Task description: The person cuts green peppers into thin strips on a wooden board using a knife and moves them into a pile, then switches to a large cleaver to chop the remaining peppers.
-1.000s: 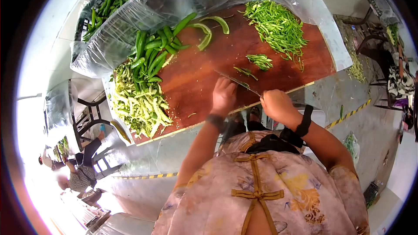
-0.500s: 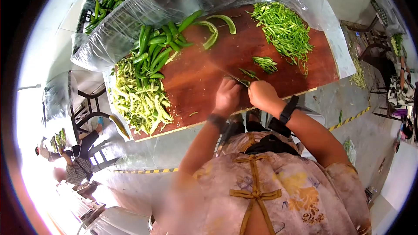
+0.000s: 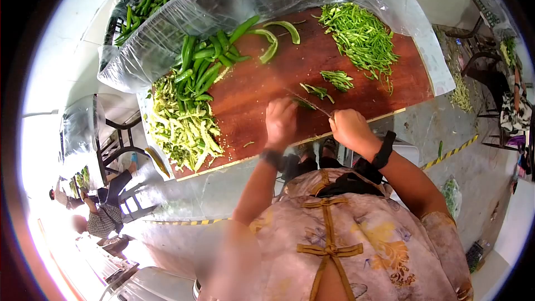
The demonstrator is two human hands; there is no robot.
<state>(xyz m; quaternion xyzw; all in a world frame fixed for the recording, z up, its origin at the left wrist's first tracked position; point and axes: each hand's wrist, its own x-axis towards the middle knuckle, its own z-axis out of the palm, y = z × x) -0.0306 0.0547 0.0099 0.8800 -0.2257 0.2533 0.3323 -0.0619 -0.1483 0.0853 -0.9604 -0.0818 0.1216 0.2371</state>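
Observation:
My right hand (image 3: 352,129) grips a knife (image 3: 310,103) whose thin blade slants up and leftward over the reddish-brown board (image 3: 245,106). Curled fingers of my left hand (image 3: 281,122) hold the end of a green pepper piece (image 3: 302,103), which lies partly under the blade. Just beyond the knife are a few cut pepper strips (image 3: 317,91) and a small bundle of slices (image 3: 337,80). A large heap of shredded green pepper (image 3: 356,36) fills the far right of the board. Whole green peppers (image 3: 200,64) are piled at the far left.
Pale pepper cores and scraps (image 3: 186,128) are heaped at the board's left. Two hollowed pepper pieces (image 3: 269,47) lie near its far edge. Behind stands a plastic-lined crate (image 3: 167,22) of peppers. Another person (image 3: 106,217) sits at the left, beyond a chair (image 3: 120,136).
My right hand has shifted right and slightly back with the knife. My left hand has moved left, apart from it. More cut strips lie beyond the blade.

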